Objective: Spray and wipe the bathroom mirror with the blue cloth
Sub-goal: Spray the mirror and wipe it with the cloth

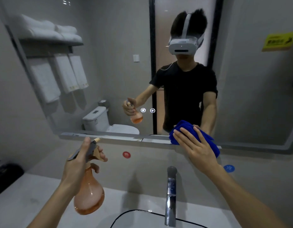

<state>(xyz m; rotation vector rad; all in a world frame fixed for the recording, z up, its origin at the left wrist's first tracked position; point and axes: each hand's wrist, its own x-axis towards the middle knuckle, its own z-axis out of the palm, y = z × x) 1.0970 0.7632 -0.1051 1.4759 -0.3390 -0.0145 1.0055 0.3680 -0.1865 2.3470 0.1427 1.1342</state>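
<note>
The bathroom mirror (pixel 109 71) fills the wall ahead and reflects a person in a black shirt with a headset. My right hand (pixel 196 145) presses a folded blue cloth (pixel 178 130) flat against the mirror's lower edge, fingers straight and spread. My left hand (pixel 83 160) grips the neck and trigger of an orange spray bottle (pixel 89 196), held upright above the counter at the lower left, nozzle aimed at the mirror.
A chrome faucet (pixel 171 195) rises over the white sink (pixel 142 218) at the bottom centre. Red (pixel 126 155) and blue (pixel 228 168) round stickers mark the wall below the mirror. A black object (pixel 5 175) sits at the counter's left end. A yellow sign (pixel 279 41) hangs upper right.
</note>
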